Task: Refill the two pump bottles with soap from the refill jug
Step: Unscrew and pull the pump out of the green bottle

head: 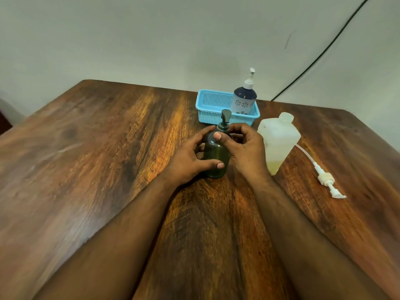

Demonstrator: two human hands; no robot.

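Head view: left hand [190, 156] grips green pump bottle [216, 156] body, right hand [244, 146] pinches its collar; likely unscrewing or tightening the pump, jug [278, 141] just right.

Two bare forearms with no sleeves, watch or rings; left hand [188, 156] and right hand [244, 148] show short, plain nails.
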